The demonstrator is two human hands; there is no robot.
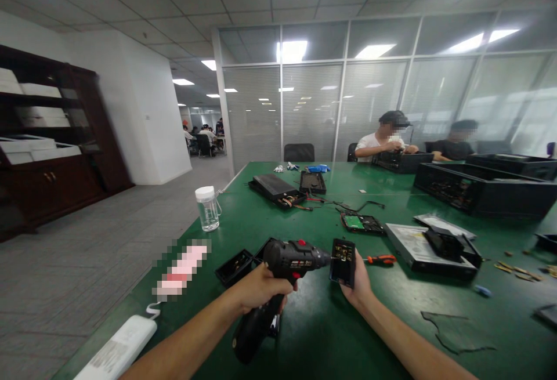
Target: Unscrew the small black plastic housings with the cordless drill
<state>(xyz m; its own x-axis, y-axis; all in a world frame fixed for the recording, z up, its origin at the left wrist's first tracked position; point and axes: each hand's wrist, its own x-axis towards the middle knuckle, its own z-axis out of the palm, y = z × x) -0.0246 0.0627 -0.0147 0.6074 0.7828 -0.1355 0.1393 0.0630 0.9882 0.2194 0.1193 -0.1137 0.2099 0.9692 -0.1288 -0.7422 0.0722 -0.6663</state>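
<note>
My left hand (261, 288) is wrapped round the grip of a black cordless drill (290, 257) with red switches. The drill lies level, its chuck pointing right. In my right hand (359, 282) is a small black rectangular case (337, 272), held upright, with brass-coloured parts showing on its face. The drill's bit reaches to the left side of this case; whether it touches a screw is too small to tell. Right of the case lies an orange and black screwdriver (382, 260). Behind the drill sits a small black open box (234, 268), partly hidden.
On the green table (313, 333) stand a clear bottle (209, 212), a white power strip (119, 348), a black device (276, 188) with wires, a green circuit board (354, 221), a silver drive (418, 249) and a black computer case (487, 191). A co-worker (369, 142) works across the table.
</note>
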